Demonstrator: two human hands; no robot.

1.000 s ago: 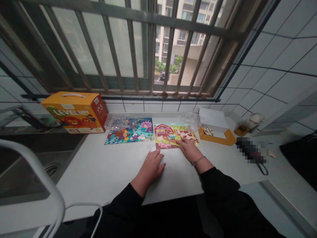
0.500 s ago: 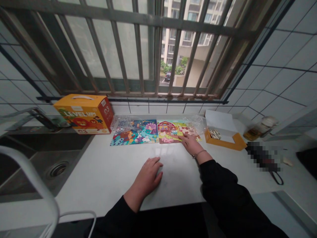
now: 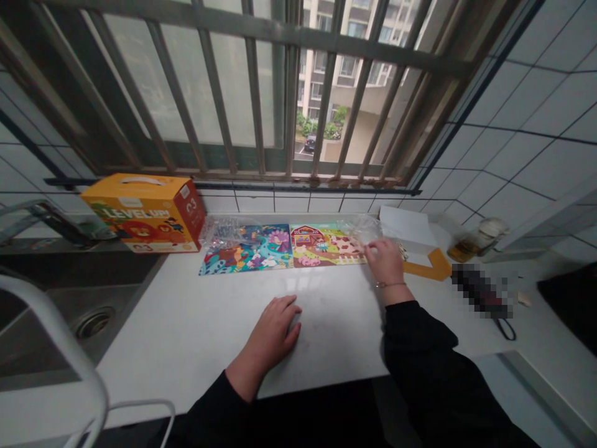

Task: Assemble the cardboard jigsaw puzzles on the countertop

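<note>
My left hand (image 3: pixel 275 326) rests on the white counter with its fingers loosely stretched, holding nothing. At the right edge of a farm picture board (image 3: pixel 321 247) is my right hand (image 3: pixel 386 261), its fingers loosely bent and apart. I make out nothing held between them. The farm board shows a red barn, pigs and cows. Touching its left side lies a second board (image 3: pixel 261 249) with colourful animals on dark blue. Just right of my right hand, an orange box (image 3: pixel 431 267) with a raised white lid stands open, partly covered by the hand.
Clear plastic wrapping (image 3: pixel 224 230) lies by the left board, and another clear wrapper (image 3: pixel 361 225) behind the farm board. A large orange carton (image 3: pixel 144 214) stands beside the sink (image 3: pixel 41 311). At right are a glass jug (image 3: pixel 476 239) and a blurred dark object (image 3: pixel 480 289). Window bars rise behind.
My right hand has moved right from the farm board's lower middle to its right edge, its fingers more bent. The left hand stays on the counter. The view has shifted slightly.
</note>
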